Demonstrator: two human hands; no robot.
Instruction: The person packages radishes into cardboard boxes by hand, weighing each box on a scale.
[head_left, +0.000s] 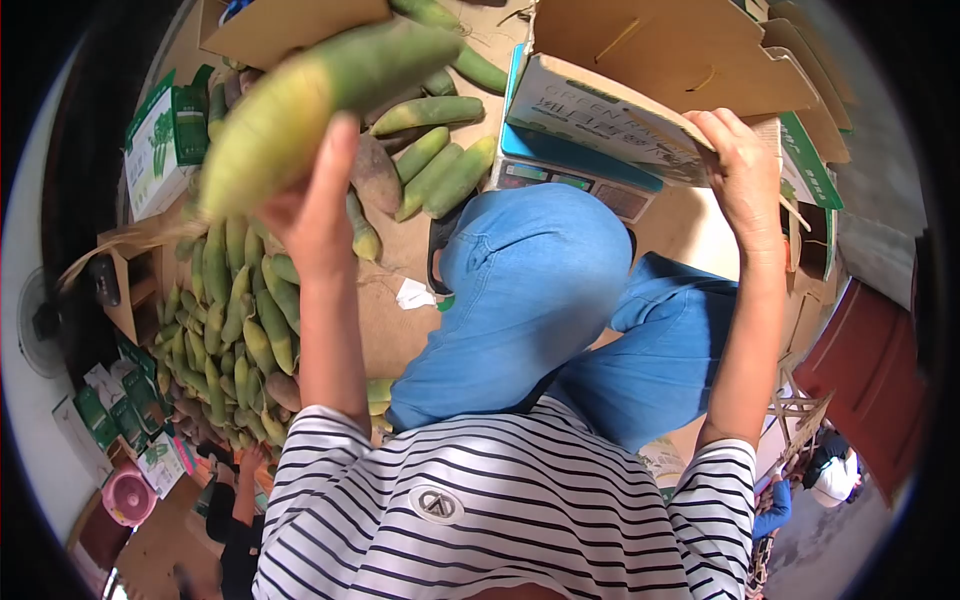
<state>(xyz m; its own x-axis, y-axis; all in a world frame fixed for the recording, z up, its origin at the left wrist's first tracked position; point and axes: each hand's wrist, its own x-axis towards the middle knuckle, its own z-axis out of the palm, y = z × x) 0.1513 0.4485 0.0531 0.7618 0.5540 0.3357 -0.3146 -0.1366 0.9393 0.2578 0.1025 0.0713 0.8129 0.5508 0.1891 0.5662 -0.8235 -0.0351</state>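
My left hand (318,205) grips a large green radish (300,110), yellowish at its near end and slightly blurred, held up above the floor. With bent fingers, my right hand (738,165) holds the near upper edge of an open cardboard box (610,115). The box stands on a scale with a blue platform (570,155) and a display panel in front. Several green radishes (460,175) lie on the floor between my left hand and the scale. The inside bottom of the box cannot be seen.
A big pile of green radishes (235,330) covers the floor at the left. Green-and-white cartons (160,150) stand at the left edge, more at the right. A pink basin (129,496) sits lower left. Other people are at the lower left and lower right.
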